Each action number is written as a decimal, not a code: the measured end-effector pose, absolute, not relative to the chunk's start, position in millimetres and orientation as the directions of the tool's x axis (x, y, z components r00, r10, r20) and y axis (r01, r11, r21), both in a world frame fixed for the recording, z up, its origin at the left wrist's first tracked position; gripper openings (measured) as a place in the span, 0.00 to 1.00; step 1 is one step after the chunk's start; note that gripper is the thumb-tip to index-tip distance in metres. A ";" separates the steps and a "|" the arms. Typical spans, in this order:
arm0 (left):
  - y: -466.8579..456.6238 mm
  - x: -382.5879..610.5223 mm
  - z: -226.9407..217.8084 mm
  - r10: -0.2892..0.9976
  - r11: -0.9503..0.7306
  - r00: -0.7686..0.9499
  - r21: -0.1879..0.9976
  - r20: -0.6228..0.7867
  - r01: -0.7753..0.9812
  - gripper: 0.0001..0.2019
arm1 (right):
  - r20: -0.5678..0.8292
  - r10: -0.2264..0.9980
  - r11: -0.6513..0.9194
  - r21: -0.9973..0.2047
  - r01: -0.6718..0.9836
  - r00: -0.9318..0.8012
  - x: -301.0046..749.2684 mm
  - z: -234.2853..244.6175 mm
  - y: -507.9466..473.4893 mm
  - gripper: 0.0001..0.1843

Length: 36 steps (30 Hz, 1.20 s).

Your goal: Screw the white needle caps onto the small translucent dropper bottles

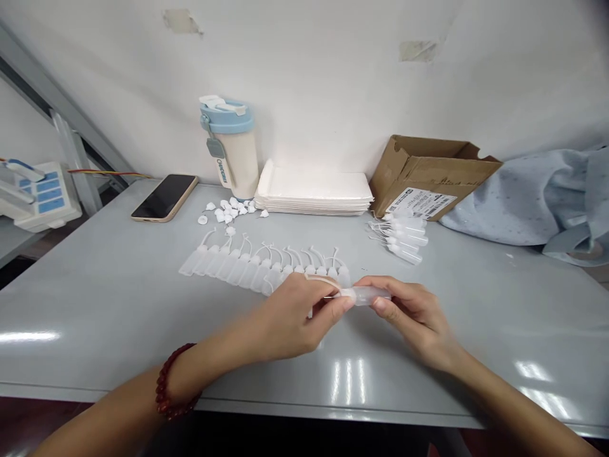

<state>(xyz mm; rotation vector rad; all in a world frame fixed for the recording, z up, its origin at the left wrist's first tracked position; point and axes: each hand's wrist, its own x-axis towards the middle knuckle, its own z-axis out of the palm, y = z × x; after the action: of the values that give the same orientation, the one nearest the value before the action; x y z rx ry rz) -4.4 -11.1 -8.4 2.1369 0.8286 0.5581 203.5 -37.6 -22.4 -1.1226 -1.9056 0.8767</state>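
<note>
Between my two hands lies a small translucent plastic bottle (367, 296), held sideways above the table. My right hand (422, 320) pinches its body between thumb and fingers. At the neck end, my left hand (290, 320) is closed on the white cap (349, 294), and a thin white strap arches over its fingers. A thin, needle-like tip shows beside the left fingers, partly hidden. Just behind my left hand runs a row of similar bottles (242, 266) with white tops and straps. Several more bottles (404, 244) lie in a loose group to the right.
Small white caps (229, 208) are scattered near a cream tumbler (240, 155) with a blue lid. A phone (165, 198) lies at the left. Against the wall are stacked white envelopes (314, 187), a cardboard box (428, 174) and pale blue cloth (528, 197).
</note>
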 end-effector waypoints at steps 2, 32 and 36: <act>-12.2 -4.6 -12.4 0.661 -0.628 0.713 0.694 0.236 0.352 0.17 | 0.174 0.926 0.297 -0.884 0.361 -0.336 203.8 -21.7 -37.1 0.12; 78.6 -110.4 -1.0 0.929 -0.309 0.263 0.160 0.260 0.937 0.10 | 0.581 0.780 0.172 -0.556 0.813 0.233 312.8 -63.8 57.8 0.16; 82.7 -126.1 -1.0 0.946 -0.255 0.216 0.143 0.242 0.956 0.12 | 0.585 0.771 0.186 -0.583 0.790 0.250 309.3 -66.0 62.4 0.15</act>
<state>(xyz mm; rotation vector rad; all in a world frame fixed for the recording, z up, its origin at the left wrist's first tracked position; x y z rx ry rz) -126.1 82.7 -1.0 2.4778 1.9393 0.4479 309.3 62.4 -66.0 -1.5646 -1.5025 -0.0249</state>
